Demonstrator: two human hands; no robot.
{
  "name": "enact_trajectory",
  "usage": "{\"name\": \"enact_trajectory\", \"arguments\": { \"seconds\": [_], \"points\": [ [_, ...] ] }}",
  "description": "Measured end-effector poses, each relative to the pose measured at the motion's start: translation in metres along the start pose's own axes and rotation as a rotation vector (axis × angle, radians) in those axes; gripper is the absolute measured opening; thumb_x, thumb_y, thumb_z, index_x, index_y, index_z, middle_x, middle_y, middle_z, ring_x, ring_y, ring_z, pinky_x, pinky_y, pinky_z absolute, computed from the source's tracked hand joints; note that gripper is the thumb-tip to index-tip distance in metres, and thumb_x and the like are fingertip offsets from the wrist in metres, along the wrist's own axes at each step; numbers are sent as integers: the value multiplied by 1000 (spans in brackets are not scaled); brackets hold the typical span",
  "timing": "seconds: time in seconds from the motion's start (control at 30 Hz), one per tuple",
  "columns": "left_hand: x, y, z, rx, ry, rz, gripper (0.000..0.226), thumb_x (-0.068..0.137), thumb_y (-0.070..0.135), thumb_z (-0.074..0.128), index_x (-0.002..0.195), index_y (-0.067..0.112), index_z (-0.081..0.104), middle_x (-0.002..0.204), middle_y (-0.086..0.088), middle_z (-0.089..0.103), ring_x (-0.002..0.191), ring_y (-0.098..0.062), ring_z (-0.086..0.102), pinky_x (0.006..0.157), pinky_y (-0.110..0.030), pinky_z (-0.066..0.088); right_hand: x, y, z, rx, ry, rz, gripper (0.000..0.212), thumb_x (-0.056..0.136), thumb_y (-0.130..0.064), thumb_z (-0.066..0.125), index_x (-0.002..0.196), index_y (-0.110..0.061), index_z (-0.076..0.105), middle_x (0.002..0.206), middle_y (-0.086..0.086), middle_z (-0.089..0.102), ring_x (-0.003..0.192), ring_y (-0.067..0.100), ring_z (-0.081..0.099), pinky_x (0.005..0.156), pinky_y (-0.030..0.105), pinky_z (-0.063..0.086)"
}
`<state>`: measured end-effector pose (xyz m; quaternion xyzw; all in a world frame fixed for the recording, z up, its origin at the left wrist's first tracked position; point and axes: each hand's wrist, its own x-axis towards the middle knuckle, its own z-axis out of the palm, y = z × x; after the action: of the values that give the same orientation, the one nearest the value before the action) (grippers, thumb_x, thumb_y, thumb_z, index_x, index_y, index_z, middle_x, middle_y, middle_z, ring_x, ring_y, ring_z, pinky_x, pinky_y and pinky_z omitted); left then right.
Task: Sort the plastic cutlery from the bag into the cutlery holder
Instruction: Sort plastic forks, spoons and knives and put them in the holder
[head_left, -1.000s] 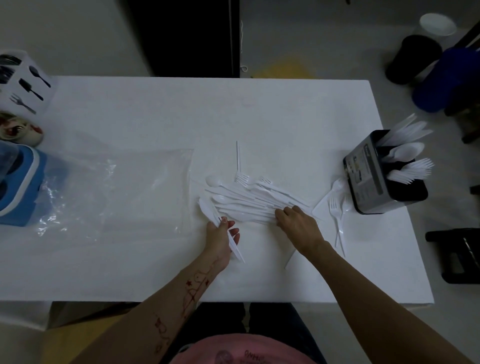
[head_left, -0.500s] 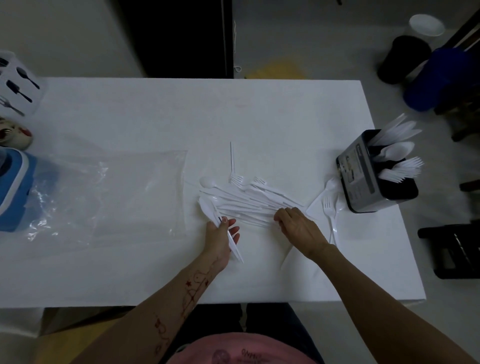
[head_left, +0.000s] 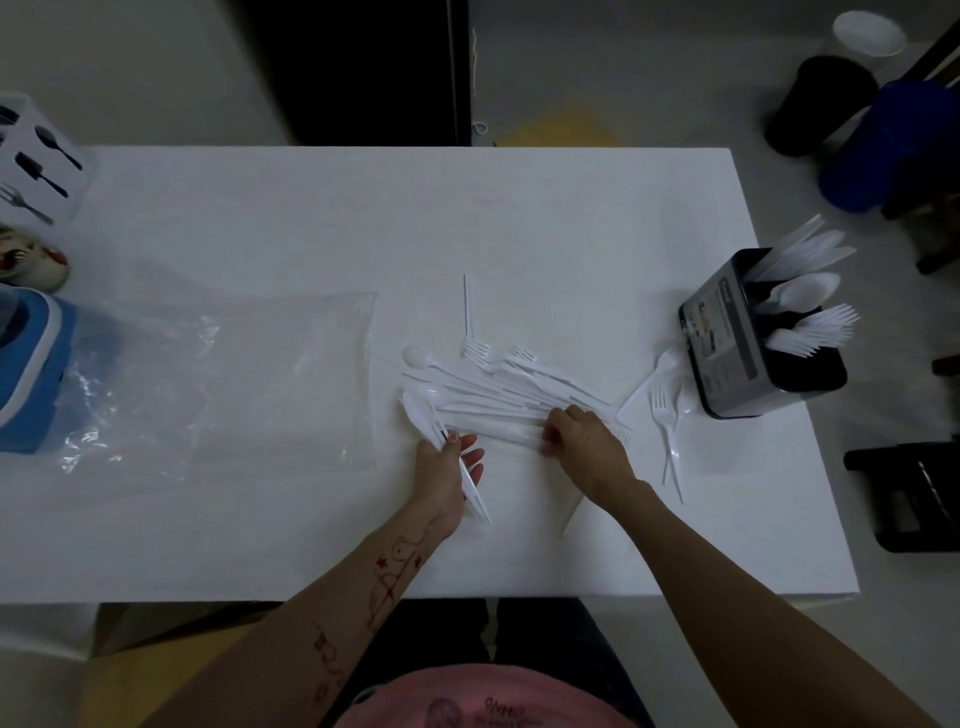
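Note:
A pile of white plastic cutlery (head_left: 498, 389) lies fanned out on the white table (head_left: 363, 218), mixing forks, spoons and knives. My left hand (head_left: 447, 467) holds a few white pieces (head_left: 423, 418) at the pile's left end, thumb on top and fingers beneath. My right hand (head_left: 587, 441) has its fingers curled onto the near pieces of the pile. The black cutlery holder (head_left: 727, 353) stands at the right edge with knives, spoons and forks sorted upright in it. The clear plastic bag (head_left: 234, 384) lies flat to the left.
Two forks and a spoon (head_left: 670, 426) lie loose beside the holder. A blue container (head_left: 31, 374) and a white box printed with cutlery (head_left: 36, 166) sit at the left edge. Dark stools and bins stand on the floor to the right.
My right hand has slid a little left along the near side of the pile. My left hand keeps the same hold in the same place.

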<state>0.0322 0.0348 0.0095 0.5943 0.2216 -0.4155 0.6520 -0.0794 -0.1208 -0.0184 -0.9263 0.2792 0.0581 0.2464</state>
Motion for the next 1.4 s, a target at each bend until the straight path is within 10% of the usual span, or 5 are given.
{"name": "enact_trajectory", "arguments": {
  "seconds": [0.33, 0.53, 0.9, 1.4],
  "points": [
    [-4, -3, 0, 10, -85, 83, 20, 100, 12, 44, 120, 9, 46, 122, -9, 61, 107, -23, 60, 90, -34, 47, -1, -26, -27, 788, -47, 236, 6, 84, -17, 76, 84, -14, 71, 79, 2, 72, 68, 7, 63, 53, 23, 49],
    [-5, 7, 0, -158, -206, 68, 25, 100, 7, 43, 124, 8, 48, 110, -8, 63, 101, -20, 62, 78, -33, 55, 2, -41, -22, 793, -286, 196, 10, 78, -15, 81, 84, -10, 77, 80, 9, 75, 65, 12, 62, 56, 25, 48],
    [5, 6, -22, -143, 112, 30, 11, 99, 7, 45, 91, 8, 51, 91, -6, 57, 80, -20, 57, 68, -32, 49, 3, -21, 9, 6, -27, 29, 10, 92, -17, 63, 96, -12, 55, 99, 2, 56, 97, 24, 50, 67, 41, 51],
    [2, 2, -9, -106, -36, 41, 13, 100, 10, 45, 98, 5, 56, 99, -9, 61, 90, -22, 61, 78, -33, 51, -2, -32, -19, 681, -42, 216, 16, 92, -24, 67, 88, -11, 59, 77, -2, 75, 65, 8, 70, 60, 13, 50]
  ]
}}
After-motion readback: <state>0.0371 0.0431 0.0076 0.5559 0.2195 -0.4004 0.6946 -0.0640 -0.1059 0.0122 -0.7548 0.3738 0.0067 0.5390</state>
